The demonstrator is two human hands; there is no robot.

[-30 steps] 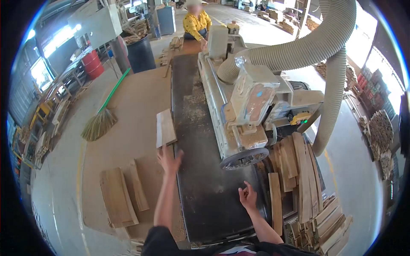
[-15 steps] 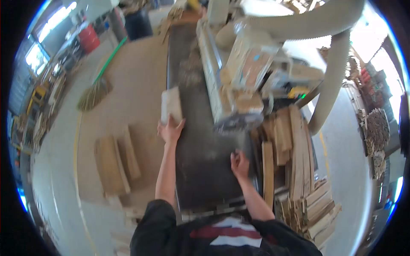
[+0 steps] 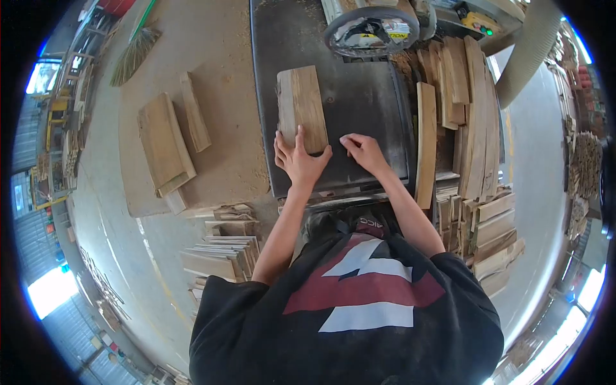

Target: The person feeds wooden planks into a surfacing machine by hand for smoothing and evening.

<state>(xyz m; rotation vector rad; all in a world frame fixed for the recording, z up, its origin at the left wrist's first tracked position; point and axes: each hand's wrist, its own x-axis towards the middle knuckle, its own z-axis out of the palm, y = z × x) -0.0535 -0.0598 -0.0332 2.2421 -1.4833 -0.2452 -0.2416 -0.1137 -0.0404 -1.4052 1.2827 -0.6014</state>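
Observation:
A wooden board lies on the dark machine table, its long side pointing away from me. My left hand is at the board's near end, fingers spread, with fingertips on the wood and the thumb at its right corner. To the right of the board, my right hand is held over the table with its fingers curled. Whatever may be between those fingers is too small to make out. Beyond both hands stands a machine part with a round black-rimmed front.
Stacked planks stand to the right of the table, with more wood pieces below. On the brown board at left lie loose planks and a broom. Another wood pile sits at lower left.
The view has tilted down towards my body. The board and my left hand are now closer to the table's near edge, and my two hands are closer together.

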